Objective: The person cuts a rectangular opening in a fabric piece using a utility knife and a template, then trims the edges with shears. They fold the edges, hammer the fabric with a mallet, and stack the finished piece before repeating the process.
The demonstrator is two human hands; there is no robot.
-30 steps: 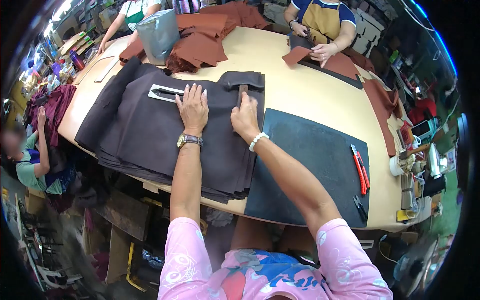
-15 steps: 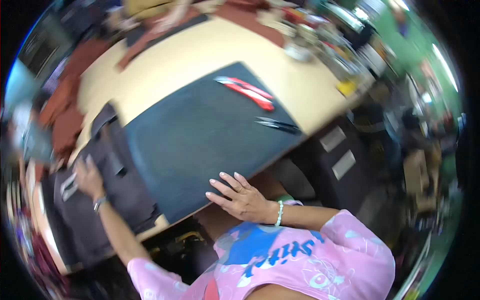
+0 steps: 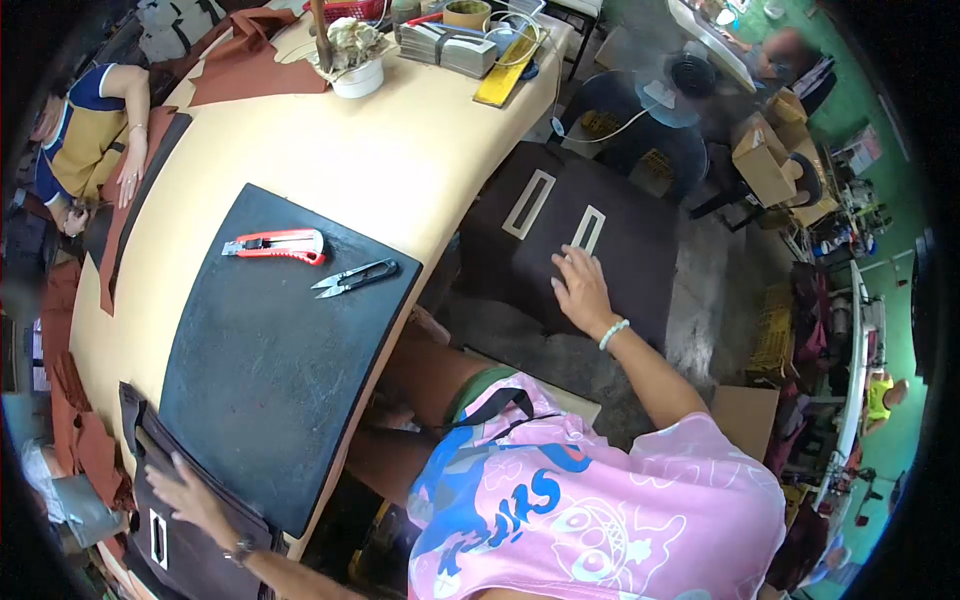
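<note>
My left hand, fingers spread, is over a dark brown stack of leather-like pieces at the table's left. A white slotted rectangular frame shows on that stack. Off the table's other side, my right hand reaches to a second dark brown piece. Its outstretched fingertips meet the lower end of a white slotted frame; a similar frame lies beside it. Between my hands, a dark cutting mat carries a red utility knife and black thread snips.
Across the table, a person handles reddish-brown material. A white pot, a bundle of grey strips and a yellow bar stand at the far end. A fan and cardboard boxes are beyond the brown piece.
My view has turned right. My right hand has gone from near the mat's front edge out to the white frame on the right-hand brown piece. My left hand stays by the left stack.
</note>
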